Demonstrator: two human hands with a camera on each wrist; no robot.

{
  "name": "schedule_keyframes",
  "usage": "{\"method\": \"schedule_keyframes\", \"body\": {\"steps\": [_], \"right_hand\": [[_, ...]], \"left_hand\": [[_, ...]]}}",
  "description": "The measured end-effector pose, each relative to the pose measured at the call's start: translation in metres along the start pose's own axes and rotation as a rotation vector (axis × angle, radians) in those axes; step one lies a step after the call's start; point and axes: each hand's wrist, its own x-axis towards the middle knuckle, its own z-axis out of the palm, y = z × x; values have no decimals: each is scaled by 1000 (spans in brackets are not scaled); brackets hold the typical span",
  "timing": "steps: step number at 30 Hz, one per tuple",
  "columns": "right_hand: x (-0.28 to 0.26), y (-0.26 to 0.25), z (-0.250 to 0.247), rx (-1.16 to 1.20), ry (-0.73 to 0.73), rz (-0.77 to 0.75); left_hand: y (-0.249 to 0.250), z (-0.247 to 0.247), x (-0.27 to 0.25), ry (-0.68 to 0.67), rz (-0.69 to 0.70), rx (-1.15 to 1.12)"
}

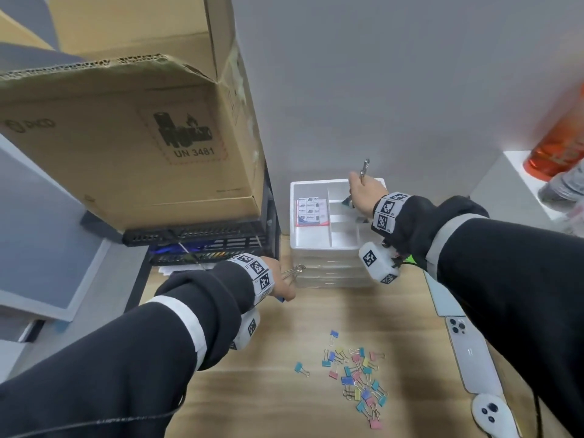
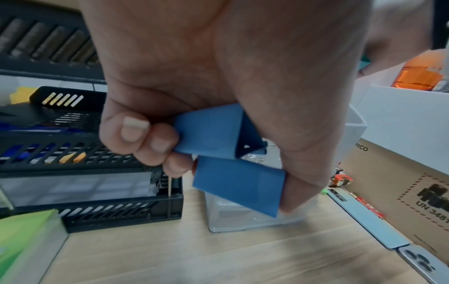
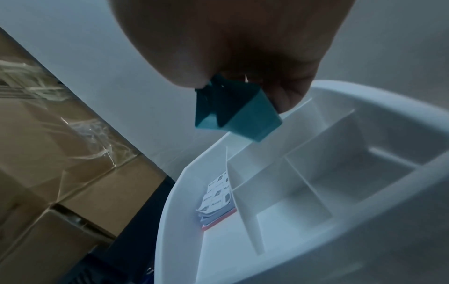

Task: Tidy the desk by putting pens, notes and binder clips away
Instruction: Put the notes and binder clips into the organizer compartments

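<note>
My left hand (image 1: 286,290) hovers over the wooden desk, left of the white drawer organizer (image 1: 322,249). In the left wrist view its fingers and thumb pinch two blue binder clips (image 2: 238,184), one above the other. My right hand (image 1: 358,191) is above the organizer's top tray (image 3: 388,123), near the back compartments, and pinches a teal binder clip (image 3: 235,113) whose wire handle (image 1: 365,167) sticks up. A pad of notes (image 1: 312,210) lies in the tray's left compartment. Several small coloured binder clips (image 1: 357,377) are scattered on the desk in front.
A big cardboard box (image 1: 126,137) sits on a black mesh tray rack (image 1: 202,245) at the left. Two phones (image 1: 471,352) and a white controller (image 1: 489,412) lie along the desk's right side. An orange bottle (image 1: 559,143) stands on a white shelf at the far right.
</note>
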Motion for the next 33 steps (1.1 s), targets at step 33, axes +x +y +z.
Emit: {"method": "schedule_keyframes", "body": {"steps": [33], "right_hand": [[15, 14, 37, -270, 220, -63]], "left_hand": [[-11, 15, 27, -24, 47, 11]]}}
